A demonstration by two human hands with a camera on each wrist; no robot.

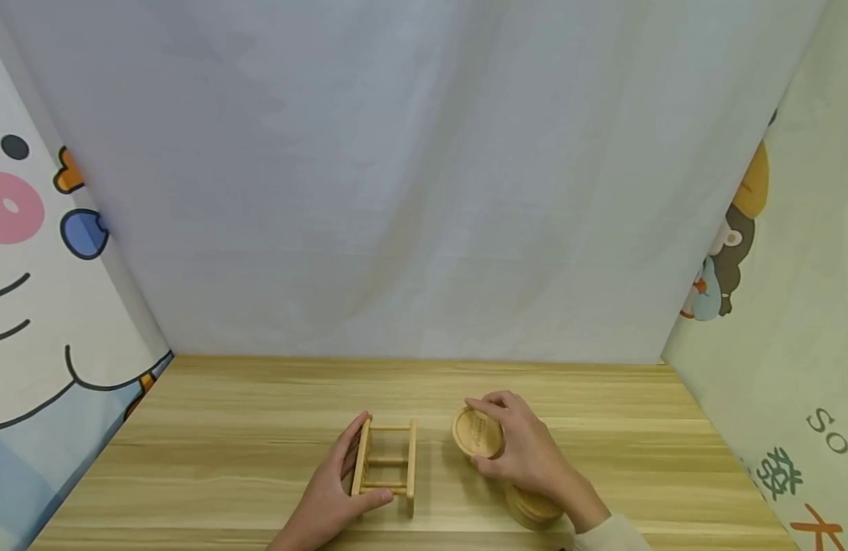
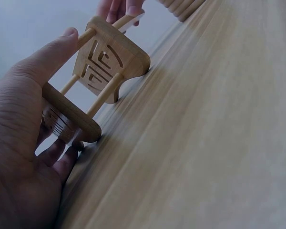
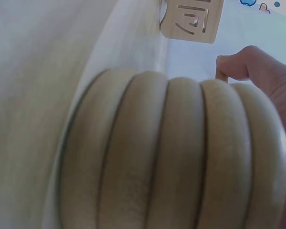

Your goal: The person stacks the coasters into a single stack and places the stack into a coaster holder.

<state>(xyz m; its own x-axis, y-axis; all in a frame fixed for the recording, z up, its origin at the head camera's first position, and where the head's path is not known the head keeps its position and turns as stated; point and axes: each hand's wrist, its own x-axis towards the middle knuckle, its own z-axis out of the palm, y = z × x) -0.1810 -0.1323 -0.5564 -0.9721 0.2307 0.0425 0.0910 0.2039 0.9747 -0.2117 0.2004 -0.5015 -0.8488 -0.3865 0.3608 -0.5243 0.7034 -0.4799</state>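
A small wooden coaster holder, with two side panels joined by rods, stands on the wooden table. My left hand grips its left side, the thumb over the near end. Cut-out lines pattern the holder's panel in the left wrist view. To the right of the holder, my right hand pinches a round wooden coaster by its edge, tilted above the table. Below that hand sits a stack of coasters, partly hidden by the wrist. Several rounded rims of the stack fill the right wrist view.
The wood-grain table runs back to a pale grey curtain. Cartoon-printed cloth hangs at the left, and a pale green printed cloth at the right.
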